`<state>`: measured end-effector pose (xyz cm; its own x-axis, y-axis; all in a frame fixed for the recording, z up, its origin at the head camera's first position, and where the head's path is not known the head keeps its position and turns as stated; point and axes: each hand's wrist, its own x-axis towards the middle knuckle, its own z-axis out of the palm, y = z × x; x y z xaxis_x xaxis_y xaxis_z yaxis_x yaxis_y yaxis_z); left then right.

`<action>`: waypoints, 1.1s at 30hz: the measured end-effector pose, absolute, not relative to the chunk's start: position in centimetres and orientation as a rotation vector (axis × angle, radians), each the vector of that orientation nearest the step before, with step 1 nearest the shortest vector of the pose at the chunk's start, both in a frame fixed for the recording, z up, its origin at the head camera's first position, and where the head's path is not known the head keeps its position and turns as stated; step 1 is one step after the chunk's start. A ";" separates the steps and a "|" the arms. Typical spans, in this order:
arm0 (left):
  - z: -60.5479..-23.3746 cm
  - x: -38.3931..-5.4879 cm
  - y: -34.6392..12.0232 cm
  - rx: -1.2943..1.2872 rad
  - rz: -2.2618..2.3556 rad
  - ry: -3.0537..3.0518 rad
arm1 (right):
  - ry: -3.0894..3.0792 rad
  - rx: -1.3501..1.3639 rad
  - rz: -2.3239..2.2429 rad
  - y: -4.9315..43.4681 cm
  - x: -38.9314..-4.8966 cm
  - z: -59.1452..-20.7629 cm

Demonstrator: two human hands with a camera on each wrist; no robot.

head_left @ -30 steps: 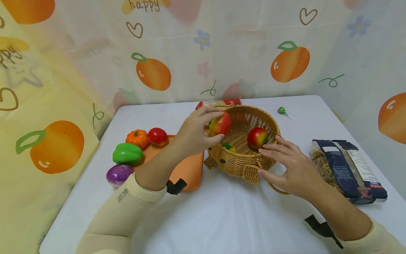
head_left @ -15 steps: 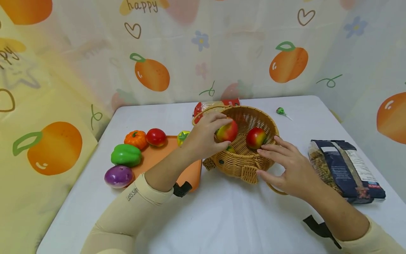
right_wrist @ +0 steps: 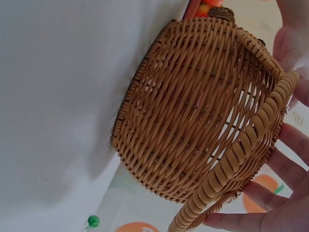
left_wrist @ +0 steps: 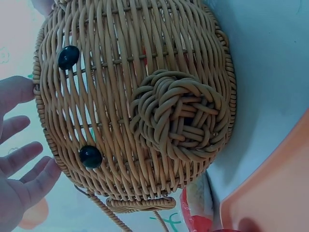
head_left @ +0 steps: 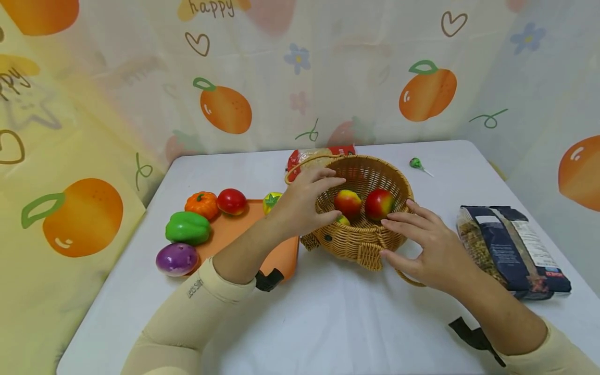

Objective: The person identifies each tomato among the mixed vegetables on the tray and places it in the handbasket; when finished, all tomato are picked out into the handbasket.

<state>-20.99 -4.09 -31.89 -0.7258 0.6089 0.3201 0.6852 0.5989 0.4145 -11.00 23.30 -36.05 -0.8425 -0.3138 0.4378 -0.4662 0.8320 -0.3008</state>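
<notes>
A round wicker basket [head_left: 344, 247] stands between my hands, with black button eyes [left_wrist: 91, 156] on its side. Inside lie a red-yellow fruit [head_left: 347, 201], a redder red-yellow fruit [head_left: 379, 203] and a partly hidden yellow-green piece [head_left: 342, 220]. My left hand [head_left: 302, 205] hovers at the basket's left rim, fingers spread and nothing held. On the opposite side, my right hand [head_left: 431, 252] has its fingertips at the rim, fingers loosely extended. The wicker handle [right_wrist: 231, 162] hangs down beside that hand in the right wrist view.
Left of the basket is an orange tray [head_left: 225, 237], with a purple eggplant [head_left: 177, 259], green pepper [head_left: 187, 227], orange pumpkin [head_left: 202, 204] and red tomato [head_left: 232, 201] along its edge. Behind the basket lies a red packet [head_left: 294, 159]. A lollipop [head_left: 416, 163] and dark bag [head_left: 511, 252] lie right.
My left hand has moved right over the basket and let go of a red-yellow fruit, which now lies inside beside the other one. The right hand has stayed in place.
</notes>
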 end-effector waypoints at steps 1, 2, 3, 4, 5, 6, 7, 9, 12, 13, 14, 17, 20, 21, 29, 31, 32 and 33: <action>-31.8 -21.0 -4.2 -1.094 -0.794 -2.675 | -2.636 0.586 0.570 23.3 -11.0 -36.1; -31.7 -20.9 -4.3 -1.093 -0.801 -2.671 | -2.633 0.587 0.571 23.3 -11.0 -36.1; -31.6 -20.9 -4.5 -1.090 -0.812 -2.665 | -2.630 0.588 0.573 23.3 -11.0 -36.1; -31.4 -20.9 -4.6 -1.084 -0.820 -2.658 | -2.627 0.589 0.575 23.3 -11.0 -36.1; -31.3 -21.0 -4.8 -1.074 -0.824 -2.653 | -2.626 0.589 0.575 23.3 -11.0 -36.1; -31.1 -21.0 -5.0 -1.059 -0.827 -2.653 | -2.625 0.587 0.576 23.3 -11.0 -36.1; -31.0 -21.0 -5.3 -1.045 -0.831 -2.653 | -2.626 0.584 0.576 23.3 -11.0 -36.1; -30.8 -21.2 -5.8 -1.009 -0.837 -2.668 | -2.627 0.583 0.577 23.3 -11.0 -36.1; -30.8 -21.5 -6.7 -0.930 -0.846 -2.712 | -2.627 0.584 0.575 23.3 -11.0 -36.1; -30.8 -21.6 -7.0 -0.897 -0.850 -2.731 | -2.628 0.585 0.575 23.3 -11.0 -36.1; -30.8 -21.8 -7.3 -0.862 -0.850 -2.752 | -2.629 0.586 0.575 23.3 -11.0 -36.0; -31.1 -22.1 -8.2 -0.735 -0.845 -2.827 | -2.634 0.588 0.574 23.3 -11.0 -36.0; -31.5 -22.2 -8.9 -0.607 -0.801 -2.924 | -2.636 0.589 0.571 23.3 -11.0 -36.0; -31.7 -22.3 -9.1 -0.569 -0.774 -2.959 | -2.638 0.588 0.570 23.3 -11.0 -36.0; -33.6 -23.1 -10.1 -0.431 -0.591 -3.123 | -2.646 0.581 0.568 23.3 -11.0 -35.9; -34.2 -23.6 -10.4 -0.431 -0.577 -3.139 | -2.649 0.579 0.570 23.2 -11.0 -35.9; -34.5 -23.8 -10.5 -0.435 -0.571 -3.146 | -2.649 0.578 0.572 23.2 -11.0 -35.9; -34.8 -24.0 -10.7 -0.441 -0.567 -3.153 | -2.650 0.577 0.571 23.2 -11.0 -36.0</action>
